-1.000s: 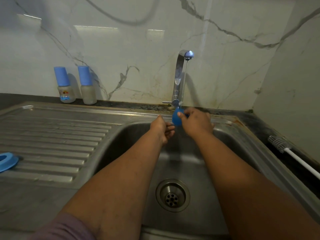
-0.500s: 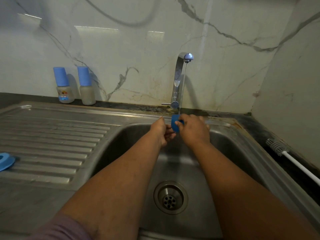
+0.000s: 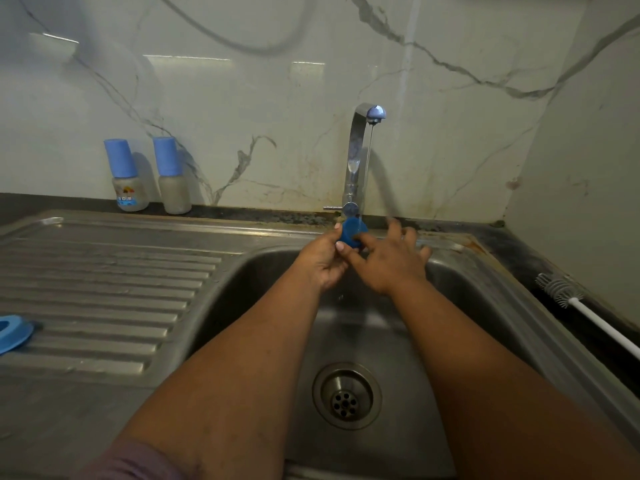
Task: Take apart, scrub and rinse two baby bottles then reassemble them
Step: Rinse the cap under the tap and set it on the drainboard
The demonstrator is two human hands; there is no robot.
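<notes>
My left hand [image 3: 323, 259] pinches a small blue bottle part [image 3: 351, 231] under the thin stream from the tap [image 3: 356, 161], above the sink basin [image 3: 450, 306]. My right hand [image 3: 389, 263] is beside it with fingers spread, its thumb and forefinger touching the part's lower edge. Two capped baby bottles stand at the back left against the wall: one with a printed label [image 3: 126, 176] and a plain one [image 3: 172, 176]. A blue ring-shaped piece [image 3: 14, 332] lies on the drainboard's left edge.
A white-handled bottle brush [image 3: 568, 299] lies on the dark counter right of the sink. The ribbed steel drainboard [image 3: 104, 289] stretches to the left. The drain [image 3: 346, 396] sits in the basin floor. Marble walls close the back and right.
The blue part has passed from my right hand's grip into my left hand's pinch. My right hand's fingers have opened and spread. Both hands stayed under the tap.
</notes>
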